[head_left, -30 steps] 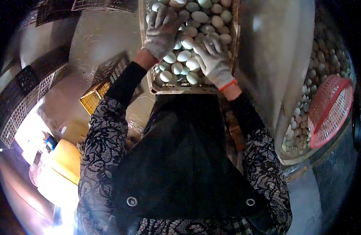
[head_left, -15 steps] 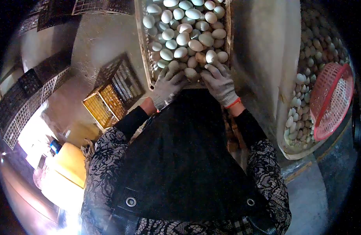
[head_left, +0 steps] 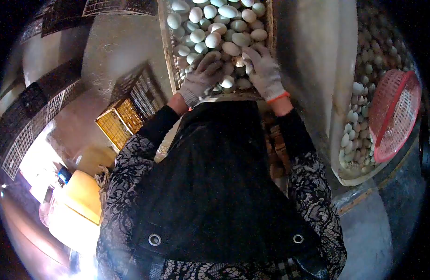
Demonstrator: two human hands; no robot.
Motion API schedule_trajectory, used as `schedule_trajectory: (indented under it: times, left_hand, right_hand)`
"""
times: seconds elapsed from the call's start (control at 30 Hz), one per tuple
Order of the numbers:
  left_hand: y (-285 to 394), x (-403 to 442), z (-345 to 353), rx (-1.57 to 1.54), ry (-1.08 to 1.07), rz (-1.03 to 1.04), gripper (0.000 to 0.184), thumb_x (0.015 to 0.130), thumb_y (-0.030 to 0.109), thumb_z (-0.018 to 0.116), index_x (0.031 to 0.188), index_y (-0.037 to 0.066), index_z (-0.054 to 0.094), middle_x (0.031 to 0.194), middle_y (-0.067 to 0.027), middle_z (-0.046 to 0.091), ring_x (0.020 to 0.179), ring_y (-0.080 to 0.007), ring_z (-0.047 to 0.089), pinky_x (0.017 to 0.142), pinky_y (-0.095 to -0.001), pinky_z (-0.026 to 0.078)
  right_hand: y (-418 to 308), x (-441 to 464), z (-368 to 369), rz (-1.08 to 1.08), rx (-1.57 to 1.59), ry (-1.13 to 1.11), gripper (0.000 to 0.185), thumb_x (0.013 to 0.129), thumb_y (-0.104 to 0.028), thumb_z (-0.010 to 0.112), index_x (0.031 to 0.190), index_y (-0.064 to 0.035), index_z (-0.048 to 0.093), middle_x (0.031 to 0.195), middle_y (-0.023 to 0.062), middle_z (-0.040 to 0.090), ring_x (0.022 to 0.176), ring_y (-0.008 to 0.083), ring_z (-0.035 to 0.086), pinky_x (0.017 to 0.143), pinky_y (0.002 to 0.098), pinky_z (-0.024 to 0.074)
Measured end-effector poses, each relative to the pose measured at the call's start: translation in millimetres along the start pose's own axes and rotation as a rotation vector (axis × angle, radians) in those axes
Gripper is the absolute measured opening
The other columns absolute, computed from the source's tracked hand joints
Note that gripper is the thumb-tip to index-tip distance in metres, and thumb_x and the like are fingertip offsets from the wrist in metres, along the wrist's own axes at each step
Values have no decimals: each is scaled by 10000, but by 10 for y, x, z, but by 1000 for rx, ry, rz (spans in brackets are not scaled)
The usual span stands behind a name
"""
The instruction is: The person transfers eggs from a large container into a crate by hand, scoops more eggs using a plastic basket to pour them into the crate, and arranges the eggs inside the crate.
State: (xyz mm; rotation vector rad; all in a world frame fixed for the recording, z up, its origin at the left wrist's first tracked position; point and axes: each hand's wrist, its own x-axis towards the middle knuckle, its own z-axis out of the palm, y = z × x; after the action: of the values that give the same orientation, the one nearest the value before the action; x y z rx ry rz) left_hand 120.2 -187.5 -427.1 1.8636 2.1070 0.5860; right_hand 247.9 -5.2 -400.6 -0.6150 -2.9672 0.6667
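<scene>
Pale white and greenish eggs fill a shallow crate in front of me. My left hand, in a grey knitted glove, lies over the eggs near the crate's front left, its fingers curled down among them. On the front right, my right hand, gloved with an orange cuff, has its fingers bent over eggs by the crate's side. A brownish egg sits between the hands. What the fingertips of either hand hold is hidden.
At the right a long white-rimmed trough holds many eggs, with a pink mesh basket on them. A yellow crate stands on the floor at left, near dark crates and a yellow container.
Both hands first came back from the middle of the crate to its near edge, uncovering eggs. Since then they have moved slightly forward over the nearest eggs.
</scene>
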Motion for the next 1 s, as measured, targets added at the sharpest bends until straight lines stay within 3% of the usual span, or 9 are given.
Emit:
schedule_trajectory:
  times: [0.13, 0.23, 0.37, 0.5, 0.6, 0.8, 0.9, 0.97, 1.0]
  left_hand:
    - [245, -8, -161, 44, -64, 89, 310, 728, 248, 580, 1034, 210, 611, 1197, -65, 497, 1209, -291, 383, 1007, -465, 309]
    - [260, 47, 8, -22, 12, 97, 298, 718, 262, 567, 1011, 217, 606, 1213, -77, 490, 1197, -299, 399, 1025, -470, 285]
    - [294, 146, 304, 3, -12, 84, 276, 720, 266, 552, 982, 195, 599, 1248, -123, 451, 1229, -302, 361, 1063, -488, 213]
    - [342, 59, 70, 22, -99, 65, 428, 769, 301, 527, 1179, 178, 524, 1319, -138, 394, 1285, -309, 281, 1068, -465, 207]
    - [249, -2, -182, -33, -161, 30, 471, 787, 277, 531, 1234, 136, 482, 1339, -125, 381, 1287, -300, 278, 1063, -454, 218]
    - [-27, -136, -17, 178, -144, 72, 469, 789, 267, 515, 1237, 131, 496, 1365, -91, 376, 1290, -271, 299, 1064, -473, 201]
    - [62, 0, -271, 22, -201, -59, 494, 767, 276, 551, 1235, 130, 495, 1358, -94, 378, 1284, -282, 305, 1050, -474, 233]
    - [-13, 117, -230, 135, 35, -72, 469, 751, 262, 589, 1199, 143, 516, 1357, -100, 364, 1248, -304, 334, 1003, -469, 293]
    - [-76, 272, -287, 76, 17, -129, 485, 791, 273, 565, 1247, 136, 471, 1346, -105, 383, 1265, -309, 318, 1016, -475, 274]
  right_hand:
    - [-69, -325, 138, -40, 329, 49, 328, 784, -132, 554, 1112, -140, 534, 1096, 135, 514, 944, 337, 537, 767, 408, 483]
    - [-62, -438, 210, -121, 269, 1, 318, 774, -124, 563, 1091, -140, 552, 1135, 136, 505, 956, 331, 534, 792, 393, 479]
    - [-190, -472, 83, 31, 41, -121, 364, 766, -156, 581, 1129, -169, 551, 1179, 121, 483, 1104, 352, 440, 931, 478, 380]
    - [-258, -294, -80, 67, 77, -34, 314, 773, -135, 603, 1087, -144, 594, 1275, 133, 432, 1174, 373, 394, 954, 445, 378]
    - [-133, -51, 186, 3, -72, -23, 423, 828, -279, 532, 1240, -190, 495, 1410, 159, 247, 1268, 386, 258, 1039, 473, 248]
    - [-92, 131, 423, 81, -215, 28, 481, 801, -302, 544, 1258, -174, 472, 1387, 180, 268, 1258, 392, 272, 1028, 470, 268]
    - [-141, 121, 259, 64, -214, 4, 482, 807, -294, 545, 1264, -167, 460, 1348, 169, 330, 1224, 386, 328, 999, 471, 309]
    - [-223, 200, 160, -71, -146, 174, 457, 823, -297, 538, 1255, -169, 466, 1341, 163, 345, 1193, 385, 369, 972, 473, 339]
    - [-195, 311, 289, -36, -49, 31, 518, 826, -340, 519, 1301, -168, 404, 1427, 136, 215, 1305, 391, 174, 1035, 577, 149]
